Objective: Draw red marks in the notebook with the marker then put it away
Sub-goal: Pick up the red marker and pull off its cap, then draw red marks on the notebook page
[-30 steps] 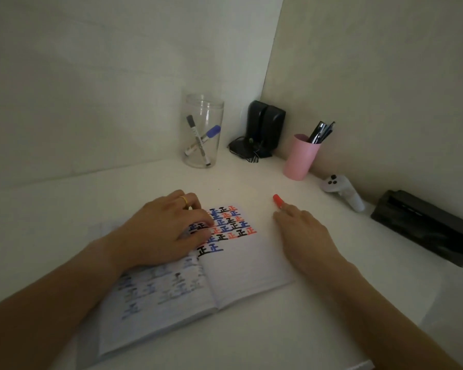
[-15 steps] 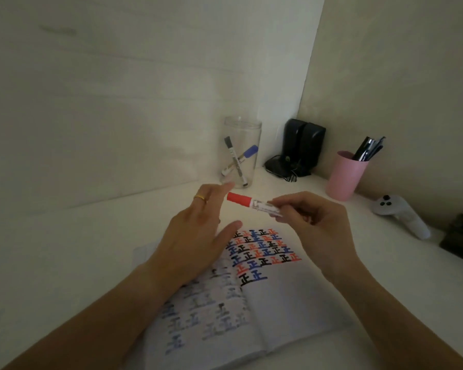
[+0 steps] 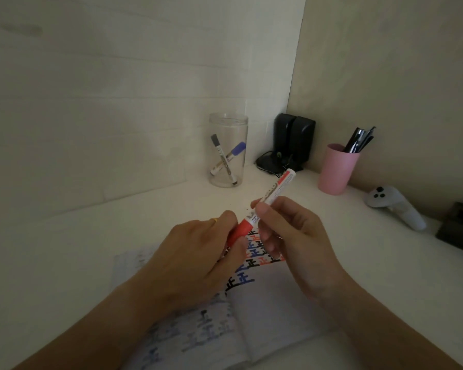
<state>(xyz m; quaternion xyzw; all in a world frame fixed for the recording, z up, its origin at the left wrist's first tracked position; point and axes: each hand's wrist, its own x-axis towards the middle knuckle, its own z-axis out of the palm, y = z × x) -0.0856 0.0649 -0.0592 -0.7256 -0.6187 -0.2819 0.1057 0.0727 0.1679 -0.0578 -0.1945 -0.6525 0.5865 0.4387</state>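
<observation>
The red marker [image 3: 274,193] is held aslant above the open notebook [image 3: 273,303], its white barrel pointing up and to the right. My right hand [image 3: 292,241] grips the barrel near its middle. My left hand [image 3: 198,252] is closed around the red cap [image 3: 240,231] at the marker's lower end. The notebook lies flat on the white desk, its right page filled at the top with rows of red, blue and black marks, partly hidden by both hands.
A clear jar [image 3: 227,150] with two markers stands at the back by the wall. Black speakers [image 3: 292,141] fill the corner, and a pink cup [image 3: 337,169] of pens stands to their right. A white controller [image 3: 396,206] and a dark box [image 3: 460,228] lie at the right.
My right hand lifted the marker off the desk and turned it upright-aslant. My left hand left the page and took hold of the red cap.
</observation>
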